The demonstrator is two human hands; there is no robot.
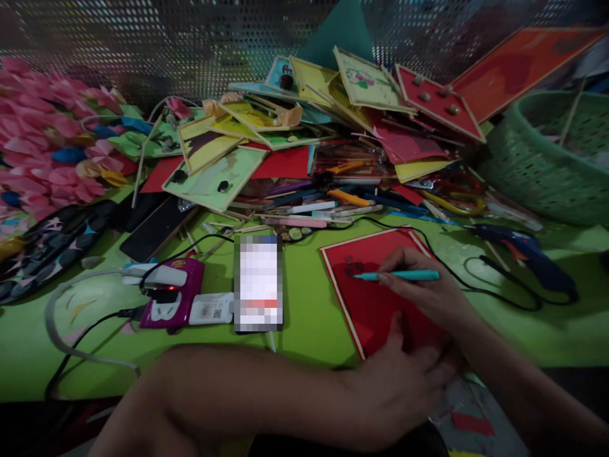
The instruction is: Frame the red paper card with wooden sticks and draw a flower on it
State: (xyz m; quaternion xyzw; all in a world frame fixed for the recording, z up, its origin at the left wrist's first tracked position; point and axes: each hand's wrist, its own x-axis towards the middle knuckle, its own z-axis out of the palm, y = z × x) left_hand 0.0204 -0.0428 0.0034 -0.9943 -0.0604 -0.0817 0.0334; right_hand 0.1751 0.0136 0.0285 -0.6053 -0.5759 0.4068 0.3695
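Note:
A teal felt-tip pen [423, 275] is pinched in the fingers of my right hand [423, 285]. Its tip points left, at or just over a small cluster of dark marks [353, 265] on a red card [333, 254] edged with thin pale sticks. Across the lower part of this card lies my left hand [409, 381], thumb stretched up over the red surface and fingers extended to the right, below my right wrist. Parts of its fingertips are hard to make out in the shadow.
Left of the card lie a phone [258, 285] and a purple power socket [190, 285] with cables. A glue gun [528, 251] and a green basket [537, 158] stand right. Behind are framed cards [216, 178], pens and sticks; pink paper flowers [42, 139] fill the far left.

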